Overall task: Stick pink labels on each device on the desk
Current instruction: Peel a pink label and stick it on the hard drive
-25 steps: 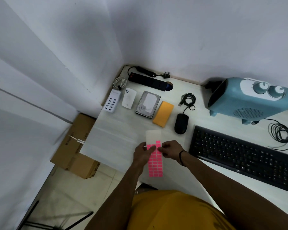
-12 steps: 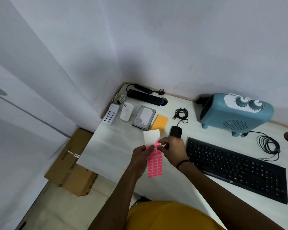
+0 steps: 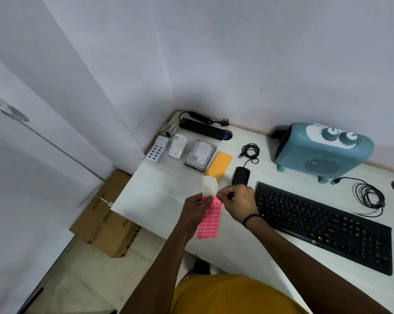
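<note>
My left hand point(image 3: 195, 209) grips a sheet of pink labels point(image 3: 210, 219) above the desk's near edge; the sheet's upper part is bare white backing. My right hand point(image 3: 237, 203) pinches a pink label at the top of the pink rows. On the white desk point(image 3: 164, 189) behind lie a white USB hub point(image 3: 157, 151), a white adapter point(image 3: 178, 146), a hard drive point(image 3: 200, 154), an orange device point(image 3: 219, 166), a black mouse point(image 3: 241, 175), a black keyboard point(image 3: 323, 225), a black power strip point(image 3: 203, 129) and a blue heater point(image 3: 320, 152).
Coiled cables lie by the mouse point(image 3: 250, 151) and right of the keyboard point(image 3: 369, 196). A white wall corner stands behind the desk. A cardboard box point(image 3: 106, 220) sits on the floor left of the desk.
The camera has tilted up, so the desk sits lower in view. My hands stay together at the label sheet, the right fingers working at its top pink row.
</note>
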`<control>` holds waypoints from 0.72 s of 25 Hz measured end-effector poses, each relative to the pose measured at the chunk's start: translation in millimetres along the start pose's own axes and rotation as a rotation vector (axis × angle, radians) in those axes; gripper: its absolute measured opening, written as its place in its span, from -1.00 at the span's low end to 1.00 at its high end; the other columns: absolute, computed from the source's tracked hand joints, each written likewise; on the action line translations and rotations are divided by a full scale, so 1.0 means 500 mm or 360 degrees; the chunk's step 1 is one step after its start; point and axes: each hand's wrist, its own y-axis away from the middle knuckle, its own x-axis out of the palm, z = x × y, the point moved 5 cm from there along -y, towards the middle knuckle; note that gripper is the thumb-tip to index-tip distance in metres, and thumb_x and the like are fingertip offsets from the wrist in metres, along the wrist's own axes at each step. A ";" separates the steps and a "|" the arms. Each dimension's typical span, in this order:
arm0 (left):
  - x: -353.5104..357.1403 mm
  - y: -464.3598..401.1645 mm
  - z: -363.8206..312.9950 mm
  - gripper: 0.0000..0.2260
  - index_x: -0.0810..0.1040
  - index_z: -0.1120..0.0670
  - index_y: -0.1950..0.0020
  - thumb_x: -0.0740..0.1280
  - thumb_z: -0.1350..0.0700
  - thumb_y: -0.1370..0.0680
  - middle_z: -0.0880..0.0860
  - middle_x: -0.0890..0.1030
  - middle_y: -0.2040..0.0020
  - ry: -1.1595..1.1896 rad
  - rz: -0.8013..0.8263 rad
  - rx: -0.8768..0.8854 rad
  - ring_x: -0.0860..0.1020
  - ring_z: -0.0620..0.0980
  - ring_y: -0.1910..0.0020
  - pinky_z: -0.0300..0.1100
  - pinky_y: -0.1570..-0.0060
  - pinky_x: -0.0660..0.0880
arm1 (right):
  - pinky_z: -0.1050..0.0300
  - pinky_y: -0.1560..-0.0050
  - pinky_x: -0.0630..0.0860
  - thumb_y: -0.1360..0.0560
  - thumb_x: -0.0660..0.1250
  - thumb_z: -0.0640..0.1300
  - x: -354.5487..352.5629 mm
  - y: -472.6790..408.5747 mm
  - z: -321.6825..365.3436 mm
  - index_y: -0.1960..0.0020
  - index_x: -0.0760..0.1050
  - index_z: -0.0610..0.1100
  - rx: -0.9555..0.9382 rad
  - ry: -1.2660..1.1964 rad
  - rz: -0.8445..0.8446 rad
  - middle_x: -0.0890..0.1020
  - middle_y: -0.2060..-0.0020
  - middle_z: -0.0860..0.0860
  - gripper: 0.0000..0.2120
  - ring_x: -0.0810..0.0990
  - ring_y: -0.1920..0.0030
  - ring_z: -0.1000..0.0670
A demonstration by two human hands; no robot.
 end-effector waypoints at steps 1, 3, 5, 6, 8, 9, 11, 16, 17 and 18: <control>0.001 0.007 0.006 -0.71 0.65 0.11 -0.17 0.37 -0.07 -0.59 0.13 0.71 0.02 0.0008 -0.0012 -0.0006 0.69 0.12 0.02 0.03 -0.06 0.62 | 0.38 0.12 0.53 -0.47 0.47 -0.12 0.001 0.006 -0.010 0.11 0.73 -0.09 0.0068 -0.0073 -0.0009 0.73 0.22 0.09 -0.93 0.64 0.22 0.17; 0.005 0.015 0.022 -0.72 0.65 0.11 -0.16 0.37 -0.05 -0.59 0.12 0.72 0.02 0.0018 -0.0065 -0.0076 0.69 0.12 0.02 0.04 -0.05 0.62 | 0.32 0.11 0.58 -0.44 0.50 -0.08 0.006 0.017 -0.044 0.14 0.72 -0.05 0.0316 -0.0345 -0.0055 0.72 0.28 0.09 -0.95 0.64 0.27 0.17; 0.006 0.020 0.051 -0.75 0.64 0.10 -0.15 0.37 -0.03 -0.60 0.11 0.72 0.03 0.0052 -0.0163 -0.0202 0.68 0.11 0.03 0.07 -0.06 0.62 | 0.17 0.08 0.65 -0.42 0.52 -0.11 0.022 0.035 -0.083 0.19 0.72 -0.04 0.0647 -0.0701 -0.0051 0.72 0.30 0.03 -0.98 0.65 0.28 0.09; 0.009 0.020 0.067 -0.77 0.64 0.10 -0.14 0.38 -0.01 -0.60 0.12 0.71 0.03 0.0092 -0.0199 -0.0263 0.68 0.11 0.03 0.09 -0.07 0.62 | 0.14 0.07 0.66 -0.41 0.52 -0.16 0.031 0.042 -0.098 0.21 0.71 -0.05 0.0771 -0.0842 -0.0040 0.72 0.28 -0.01 -0.96 0.66 0.26 0.04; 0.012 0.015 0.092 -0.83 0.64 0.10 -0.11 0.37 0.04 -0.61 0.15 0.71 0.02 0.0114 -0.0245 -0.0371 0.68 0.12 0.04 0.11 -0.08 0.62 | 0.15 0.12 0.66 -0.40 0.53 -0.24 0.052 0.057 -0.123 0.19 0.70 -0.12 0.0964 -0.1057 -0.0010 0.72 0.22 -0.09 -0.95 0.67 0.22 -0.01; 0.011 0.008 0.101 -0.86 0.64 0.11 -0.08 0.35 0.08 -0.62 0.18 0.71 0.01 0.0108 -0.0253 -0.0412 0.68 0.12 0.05 0.10 -0.06 0.62 | 0.18 0.17 0.64 -0.39 0.53 -0.27 0.059 0.063 -0.131 0.17 0.70 -0.17 0.1023 -0.1133 -0.0012 0.72 0.19 -0.12 -0.95 0.67 0.21 -0.02; 0.008 -0.013 0.111 -0.88 0.63 0.11 0.00 0.31 0.12 -0.63 0.22 0.69 0.02 0.0091 -0.0220 -0.0469 0.65 0.12 0.10 0.06 0.00 0.60 | 0.19 0.19 0.64 -0.37 0.54 -0.31 0.071 0.070 -0.147 0.12 0.69 -0.24 0.1107 -0.1247 -0.0015 0.72 0.17 -0.16 -0.90 0.69 0.18 -0.06; -0.033 -0.077 0.111 -0.91 0.61 0.08 0.06 0.38 0.07 -0.59 0.17 0.69 0.08 -0.0058 -0.0092 -0.0523 0.66 0.15 0.07 0.04 0.01 0.61 | 0.10 0.13 0.66 -0.34 0.55 -0.34 0.104 0.039 -0.142 0.12 0.69 -0.30 0.1244 -0.1310 -0.0041 0.73 0.15 -0.22 -0.87 0.71 0.16 -0.13; -0.045 -0.091 0.110 -0.91 0.62 0.08 0.06 0.40 0.07 -0.57 0.17 0.70 0.08 -0.0110 -0.0055 -0.0526 0.67 0.16 0.05 0.08 -0.03 0.63 | 0.09 0.11 0.66 -0.34 0.54 -0.34 0.115 0.027 -0.136 0.13 0.69 -0.30 0.1274 -0.1318 -0.0064 0.73 0.16 -0.23 -0.88 0.70 0.18 -0.14; -0.058 -0.107 0.110 -0.91 0.63 0.08 0.05 0.40 0.07 -0.56 0.16 0.70 0.09 -0.0164 -0.0027 -0.0530 0.68 0.17 0.04 0.12 -0.05 0.63 | 0.07 0.10 0.67 -0.33 0.54 -0.33 0.125 0.015 -0.128 0.13 0.69 -0.30 0.1297 -0.1323 -0.0091 0.73 0.17 -0.23 -0.88 0.70 0.20 -0.14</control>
